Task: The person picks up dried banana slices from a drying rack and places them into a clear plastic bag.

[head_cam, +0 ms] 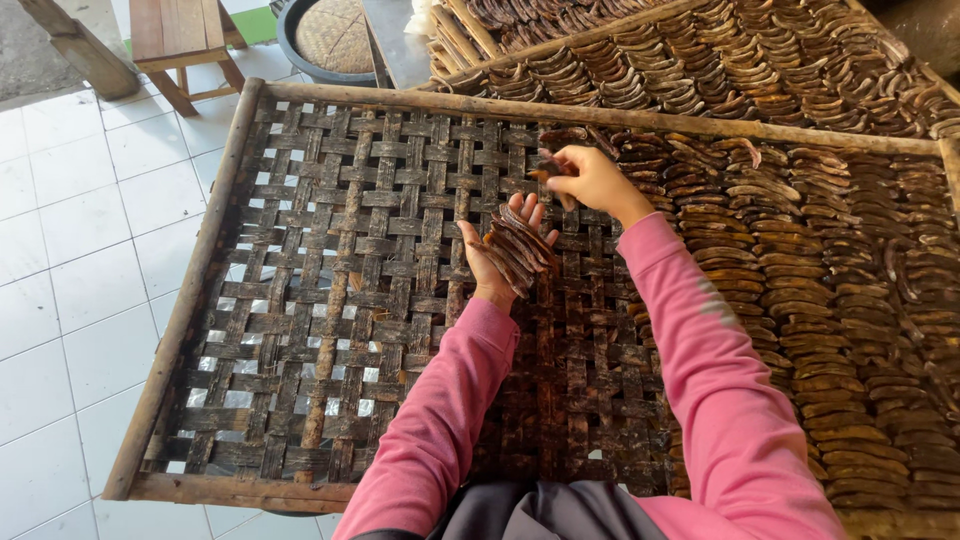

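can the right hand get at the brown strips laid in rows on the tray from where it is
Probably yes: the right hand hovers by the near edge of the rows of strips on the tray, with nothing between. It already pinches one strip, so its fingers are partly taken.

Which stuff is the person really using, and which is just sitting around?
In use:
left hand holding a stack of brown slices
right hand holding one slice
woven tray
rows of slices

Sitting around:
wooden stool
round basket
far tray
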